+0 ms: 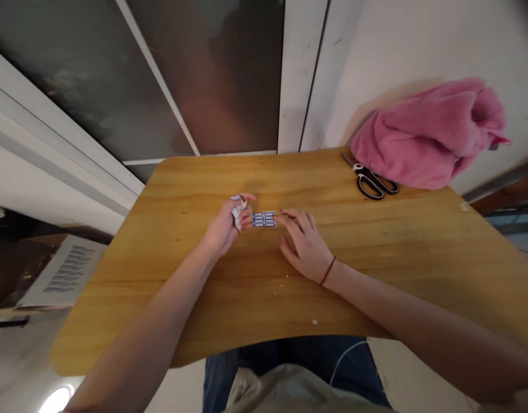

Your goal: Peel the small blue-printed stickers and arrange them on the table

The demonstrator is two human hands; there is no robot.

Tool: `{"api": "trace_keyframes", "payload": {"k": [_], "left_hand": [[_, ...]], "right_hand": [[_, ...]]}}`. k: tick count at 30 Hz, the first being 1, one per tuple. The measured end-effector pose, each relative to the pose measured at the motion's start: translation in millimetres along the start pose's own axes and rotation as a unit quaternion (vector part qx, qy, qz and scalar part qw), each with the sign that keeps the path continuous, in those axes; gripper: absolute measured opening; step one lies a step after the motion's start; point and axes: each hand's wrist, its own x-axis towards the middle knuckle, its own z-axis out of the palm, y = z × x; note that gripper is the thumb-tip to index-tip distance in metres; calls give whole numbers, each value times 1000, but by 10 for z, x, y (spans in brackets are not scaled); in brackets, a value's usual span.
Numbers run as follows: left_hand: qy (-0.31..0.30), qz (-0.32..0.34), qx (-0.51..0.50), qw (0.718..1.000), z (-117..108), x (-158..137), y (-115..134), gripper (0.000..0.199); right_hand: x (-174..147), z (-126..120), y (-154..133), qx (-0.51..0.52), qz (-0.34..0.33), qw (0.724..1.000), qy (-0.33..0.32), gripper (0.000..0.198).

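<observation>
A small sheet of blue-bordered white labels (pixel 264 219) lies on the wooden table between my hands, its labels set in two columns. My left hand (pixel 229 225) is closed around a crumpled piece of white paper (pixel 238 211) with bluish marks, and its fingertips reach the sheet's left edge. At the right edge of the sheet, the index fingertip of my right hand (pixel 304 244) touches or nearly touches it. The fingers of that hand are apart, the thumb lower down, and I see nothing held in them.
Black-handled scissors (pixel 371 179) lie at the back right of the table (pixel 195 321), beside a pink plush cloth bundle (pixel 427 135) against the wall. Tiny white scraps (pixel 315 322) dot the tabletop near its front edge. A cardboard box (pixel 66 269) stands lower on the left.
</observation>
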Motion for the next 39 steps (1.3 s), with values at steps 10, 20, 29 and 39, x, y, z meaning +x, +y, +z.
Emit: {"api": "trace_keyframes", "payload": {"k": [10, 20, 29, 39], "left_hand": [[4, -60, -195, 979, 579, -421, -104, 18], [58, -47, -175, 982, 590, -443, -248, 22], [19, -94, -212, 972, 584, -441, -263, 24], [49, -98, -225, 968, 583, -380, -326, 18]], "right_hand": [[-117, -126, -81, 221, 99, 961, 131, 11], [-49, -22, -100, 319, 183, 924, 106, 19], [-25, 0, 58, 350, 236, 900, 111, 18], [-19, -33, 57, 221, 176, 957, 59, 19]]}}
